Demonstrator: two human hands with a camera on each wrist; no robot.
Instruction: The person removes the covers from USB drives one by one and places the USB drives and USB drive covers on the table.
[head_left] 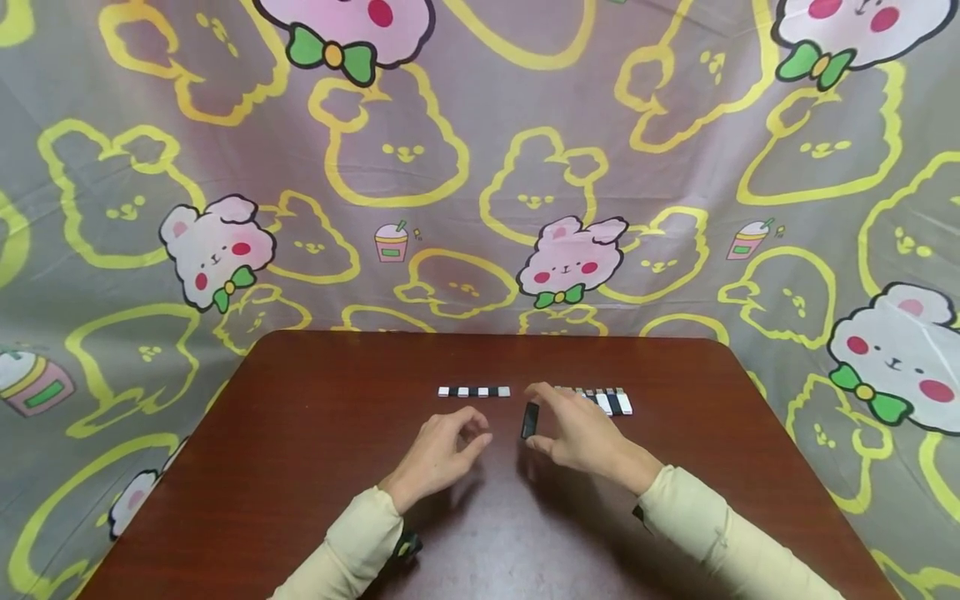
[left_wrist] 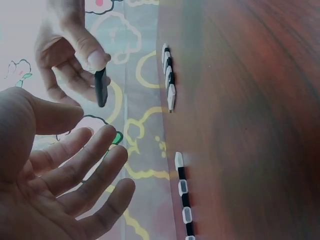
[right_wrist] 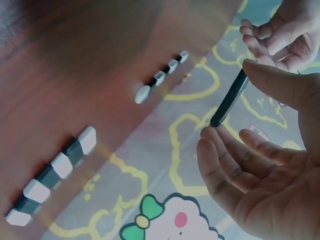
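Note:
My right hand [head_left: 581, 429] pinches a slim black USB flash drive [head_left: 530, 420] by its ends, between thumb and fingertips, raised above the table. In the right wrist view the drive [right_wrist: 230, 100] slants from the thumb tip to the fingertips. My left hand [head_left: 438, 450] hovers to its left, fingers loosely bent and holding nothing. In the left wrist view that palm [left_wrist: 45, 200] faces the right hand, apart from the drive. Behind the right hand lies a side-by-side row of white and black drives [head_left: 625, 404], partly hidden by it.
A second row of alternating white and black pieces [head_left: 462, 392] lies farther left, beyond my left hand. Both rows rest on the dark red-brown table [head_left: 315, 467]. A patterned cloth [head_left: 480, 183] hangs behind the table and along its sides.

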